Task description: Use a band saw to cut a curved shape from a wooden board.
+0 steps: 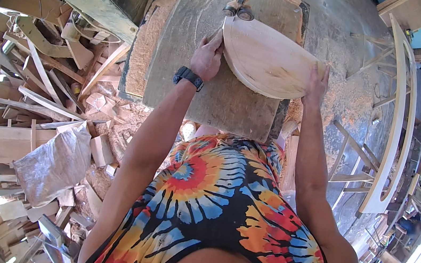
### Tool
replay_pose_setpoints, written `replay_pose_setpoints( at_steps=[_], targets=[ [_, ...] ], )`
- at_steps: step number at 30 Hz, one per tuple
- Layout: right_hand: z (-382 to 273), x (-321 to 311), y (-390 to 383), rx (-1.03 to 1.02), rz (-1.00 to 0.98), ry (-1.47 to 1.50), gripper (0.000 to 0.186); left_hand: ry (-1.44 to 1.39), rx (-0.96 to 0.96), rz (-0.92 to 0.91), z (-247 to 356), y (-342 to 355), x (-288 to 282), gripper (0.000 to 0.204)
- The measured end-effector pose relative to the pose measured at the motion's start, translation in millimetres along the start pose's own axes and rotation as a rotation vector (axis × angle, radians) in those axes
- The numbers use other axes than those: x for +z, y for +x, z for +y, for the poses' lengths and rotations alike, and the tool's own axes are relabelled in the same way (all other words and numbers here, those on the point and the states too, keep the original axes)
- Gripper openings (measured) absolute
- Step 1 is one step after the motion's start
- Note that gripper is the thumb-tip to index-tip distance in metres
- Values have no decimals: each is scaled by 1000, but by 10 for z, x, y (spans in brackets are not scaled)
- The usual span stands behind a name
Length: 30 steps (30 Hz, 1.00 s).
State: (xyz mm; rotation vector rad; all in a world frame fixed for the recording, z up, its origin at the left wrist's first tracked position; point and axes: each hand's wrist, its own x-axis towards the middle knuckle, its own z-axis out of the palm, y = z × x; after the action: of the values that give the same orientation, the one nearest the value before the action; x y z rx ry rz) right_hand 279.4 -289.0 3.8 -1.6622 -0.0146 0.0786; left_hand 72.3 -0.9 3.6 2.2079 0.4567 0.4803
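At the far end of the worn tabletop point(235, 111), a pale half-moon wooden piece point(274, 60) lies flat between two bare hands, its rounder edge turned toward the person. The right hand point(315, 86) grasps its right end, one digit laid over the upper face and the others at the tip. The left hand point(208, 58) touches the left edge, fingers pointing away from the body; whether it grips or only presses there, I cannot tell. A thin curved line runs across the wood near its left side, and darker streaks mark the grain toward the right.

Just beyond the piece's far left corner sit two small round guide rollers point(238, 13), part of a machine fitting above the tabletop. Sawdust point(139, 62) is banked along the table's left border. A black wristwatch point(189, 78) circles the left wrist, and a bright tie-dye top point(204, 179) covers the person's torso.

Farther left, wood offcuts point(37, 99) lie heaped, with a crumpled greyish sheet point(55, 163) over some of them; a pale green machine housing point(113, 15) stands above that heap. To the right, a long curved wooden frame point(396, 104) stands on the grey floor point(334, 19).
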Motion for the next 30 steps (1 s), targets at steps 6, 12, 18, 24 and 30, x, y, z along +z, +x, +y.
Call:
replay_pose_setpoints(
  at_steps=[6,12,18,24,30],
  targets=[
    [67,-35,10,-35,-10,16,78,-47,-19,-38,0,53,-8,57],
    [-18,20,-68,5,8,25,79,-24,17,0,-31,57,16,59],
    [48,-10,-51,-18,26,12,79,-40,8,-40,-35,78,3,62],
    [83,-9,-60,-62,61,-38,77,-13,-7,-51,-65,99,13,67],
    [-76,63,-180,-28,75,-36,77,-13,22,-18,11,89,-26,75]
  ],
)
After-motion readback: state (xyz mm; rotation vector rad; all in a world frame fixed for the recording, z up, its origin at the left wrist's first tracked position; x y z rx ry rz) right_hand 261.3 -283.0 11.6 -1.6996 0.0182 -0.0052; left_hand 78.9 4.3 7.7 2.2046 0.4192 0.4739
